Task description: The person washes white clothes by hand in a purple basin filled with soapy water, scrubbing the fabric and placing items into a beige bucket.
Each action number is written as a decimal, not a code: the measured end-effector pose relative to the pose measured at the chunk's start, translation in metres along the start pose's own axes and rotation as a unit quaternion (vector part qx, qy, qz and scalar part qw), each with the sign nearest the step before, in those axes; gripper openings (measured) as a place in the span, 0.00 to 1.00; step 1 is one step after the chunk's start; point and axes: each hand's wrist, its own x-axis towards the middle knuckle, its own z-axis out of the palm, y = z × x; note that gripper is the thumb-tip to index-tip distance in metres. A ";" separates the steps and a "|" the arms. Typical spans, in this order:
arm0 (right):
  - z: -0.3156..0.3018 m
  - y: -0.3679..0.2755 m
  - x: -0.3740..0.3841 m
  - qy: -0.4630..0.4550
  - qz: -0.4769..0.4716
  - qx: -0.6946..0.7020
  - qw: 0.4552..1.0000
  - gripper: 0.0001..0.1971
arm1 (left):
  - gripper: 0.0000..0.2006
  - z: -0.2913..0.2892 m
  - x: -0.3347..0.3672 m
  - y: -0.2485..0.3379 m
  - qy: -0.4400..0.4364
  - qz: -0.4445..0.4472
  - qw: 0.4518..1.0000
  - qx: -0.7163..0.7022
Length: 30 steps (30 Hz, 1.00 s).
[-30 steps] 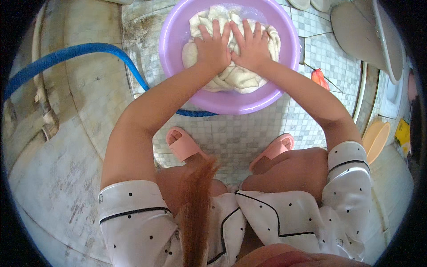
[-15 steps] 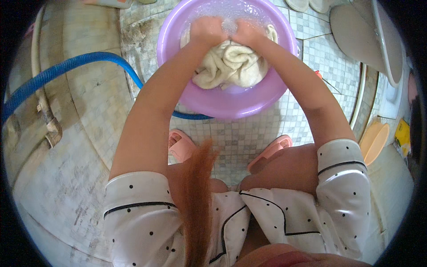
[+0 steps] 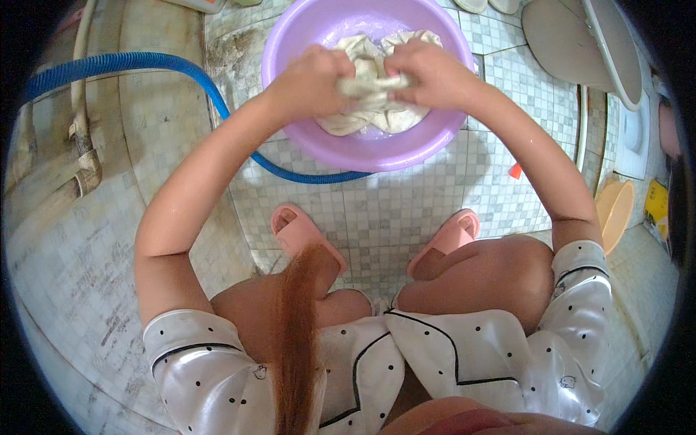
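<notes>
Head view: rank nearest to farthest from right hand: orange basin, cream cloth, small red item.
1. Cream cloth: gripped in the right hand.
2. Small red item: right of the purple tub.
3. Orange basin: farther right.

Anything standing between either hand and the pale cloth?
Nothing visible does: the left hand and right hand both grip the pale cloth directly, over the purple basin. The blue hose runs outside the basin, not between them.

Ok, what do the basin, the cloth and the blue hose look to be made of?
Purple basin: probably smooth plastic, given its glossy rim. Whitish cloth: matte fabric, softly folded; fibre unclear. Blue hose: likely flexible plastic, ribbed and curving.
</notes>
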 end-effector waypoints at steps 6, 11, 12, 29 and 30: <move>0.017 -0.010 0.010 -0.121 0.194 0.178 0.957 0.15 | 0.27 0.054 0.010 -0.035 0.066 -0.025 0.996 -0.051; 0.083 0.045 0.012 0.042 0.152 -0.197 0.968 0.32 | 0.31 0.109 0.034 -0.013 0.079 -0.191 0.960 0.187; 0.097 0.048 0.012 0.018 0.195 -0.230 0.953 0.37 | 0.31 0.115 0.033 -0.008 0.074 -0.193 0.961 0.186; 0.116 0.073 0.056 0.061 0.253 -0.158 0.952 0.22 | 0.25 0.116 0.089 -0.071 0.184 -0.116 0.971 0.095; 0.112 0.076 0.061 0.069 0.252 -0.161 0.952 0.22 | 0.25 0.112 0.091 -0.076 0.184 -0.129 0.971 0.074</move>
